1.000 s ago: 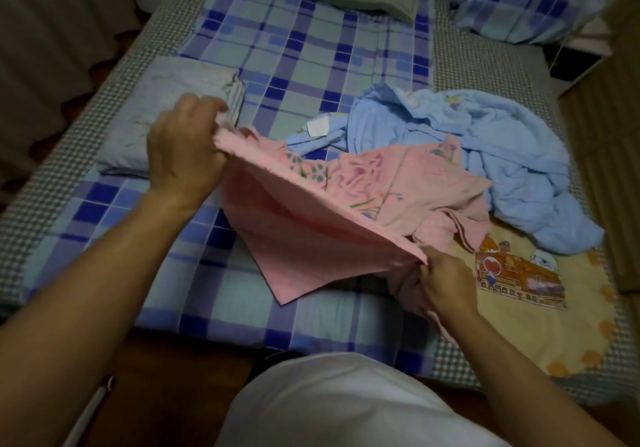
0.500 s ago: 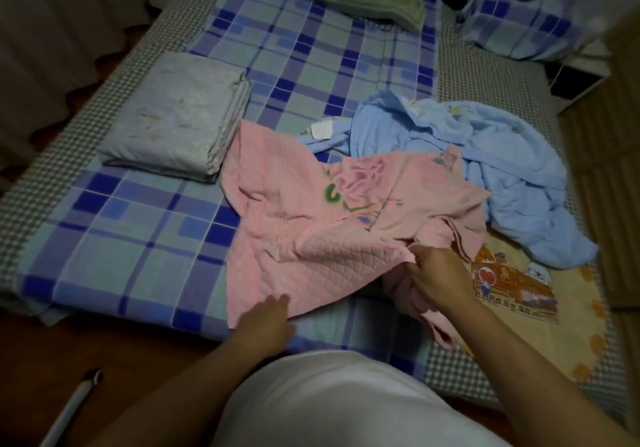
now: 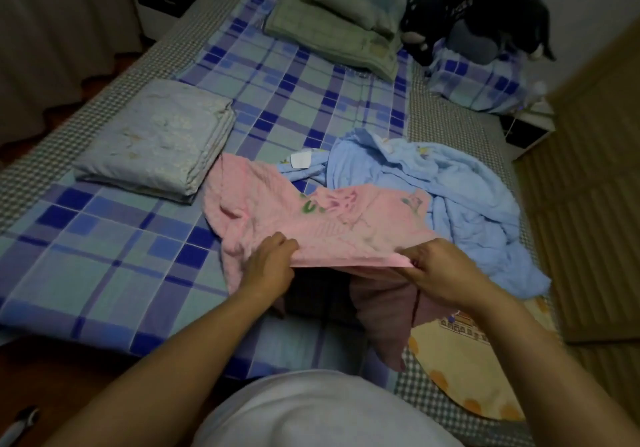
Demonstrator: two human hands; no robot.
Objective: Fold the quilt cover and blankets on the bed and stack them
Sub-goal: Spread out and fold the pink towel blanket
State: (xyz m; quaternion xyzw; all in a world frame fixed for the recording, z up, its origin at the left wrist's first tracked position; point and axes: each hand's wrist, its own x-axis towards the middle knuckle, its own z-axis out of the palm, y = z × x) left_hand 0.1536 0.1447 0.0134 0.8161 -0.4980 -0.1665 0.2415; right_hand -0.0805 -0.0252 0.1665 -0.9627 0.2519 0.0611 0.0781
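Pink quilted blanket [image 3: 322, 218]: your left hand [image 3: 268, 266] and right hand [image 3: 440, 270] each pinch its near edge, stretching it taut, likely to line up 1 fold.

A: Identify the visible parts of the operator.

B: Two forearms, a left hand [image 3: 268, 266] and a right hand [image 3: 441, 273]. Both forearms are bare from the lower frame edge to the wrist; no sleeve, cuff, glove, watch or ring shows on them.

A: Clothing?

B: One white garment [image 3: 325, 412] covers the torso at bottom centre. Its surface is plain, smooth and rounded, with no print, seam, button or pocket that can be made out. Its cut cannot be determined.
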